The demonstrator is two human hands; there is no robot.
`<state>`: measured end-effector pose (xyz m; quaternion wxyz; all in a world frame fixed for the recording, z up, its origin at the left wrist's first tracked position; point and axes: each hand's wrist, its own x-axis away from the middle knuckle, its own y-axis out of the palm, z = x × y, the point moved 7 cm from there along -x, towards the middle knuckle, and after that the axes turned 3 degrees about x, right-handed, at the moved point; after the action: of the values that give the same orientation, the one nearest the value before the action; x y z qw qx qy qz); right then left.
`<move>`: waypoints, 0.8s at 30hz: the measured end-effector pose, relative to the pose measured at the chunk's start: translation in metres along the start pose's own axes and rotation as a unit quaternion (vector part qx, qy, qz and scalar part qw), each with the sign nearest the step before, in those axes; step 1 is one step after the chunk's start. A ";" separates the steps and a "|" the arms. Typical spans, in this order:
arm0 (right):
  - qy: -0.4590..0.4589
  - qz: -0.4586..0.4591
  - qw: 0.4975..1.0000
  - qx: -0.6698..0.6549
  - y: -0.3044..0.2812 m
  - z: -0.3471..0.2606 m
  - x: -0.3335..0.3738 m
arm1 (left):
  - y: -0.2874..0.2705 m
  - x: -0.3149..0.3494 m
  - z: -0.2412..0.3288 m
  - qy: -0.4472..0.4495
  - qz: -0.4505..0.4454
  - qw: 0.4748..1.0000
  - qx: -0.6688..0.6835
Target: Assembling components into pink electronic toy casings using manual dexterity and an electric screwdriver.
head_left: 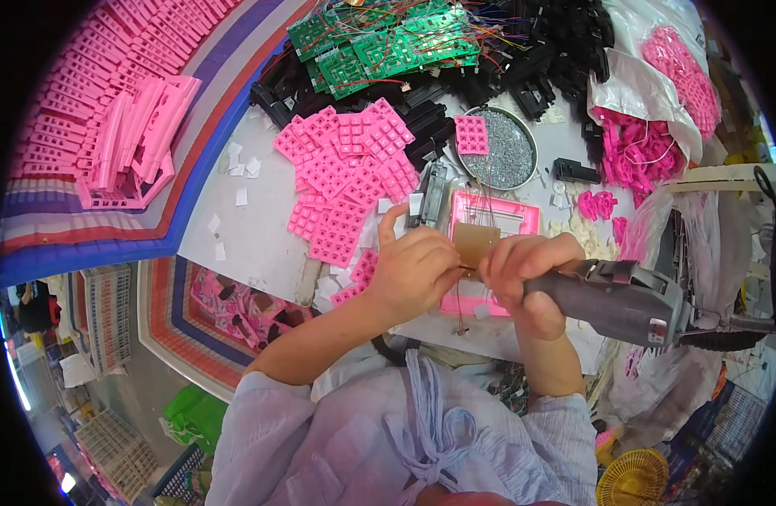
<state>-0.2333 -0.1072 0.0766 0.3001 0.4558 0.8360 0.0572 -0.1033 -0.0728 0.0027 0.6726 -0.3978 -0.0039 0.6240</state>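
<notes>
My right hand is wrapped round a dark grey electric screwdriver, lying nearly level with its tip toward the left. My left hand pinches close to that tip; anything small between the fingertips is too hidden to name. Under both hands lies a pink plastic casing. A small brown circuit board with thin wires shows above the fingertips. Just beyond the casing stands a round dish of small silvery screws, with a pink keypad at its upper left edge.
Pink keypads are heaped left of the hands. Wired green circuit boards and black plastic parts pile up at the back. Several pink casings fill a striped-lined bin at left. A white sack with pink parts stands at right.
</notes>
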 end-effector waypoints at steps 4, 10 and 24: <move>-0.021 -0.001 1.000 0.011 -0.010 0.009 -0.003 | -0.005 -0.007 0.006 -0.058 0.036 0.996 -0.066; 0.022 0.035 0.997 0.059 -0.029 0.040 -0.005 | 0.014 0.017 0.018 0.011 -0.098 0.989 -0.109; 0.104 -0.003 0.987 0.120 -0.031 0.055 -0.015 | 0.020 0.024 0.026 0.018 -0.181 0.981 -0.062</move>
<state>-0.2187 -0.1471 0.0272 0.1547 0.4771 0.8651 0.0031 -0.1278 -0.0404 -0.0022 0.7487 -0.4424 -0.1022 0.4830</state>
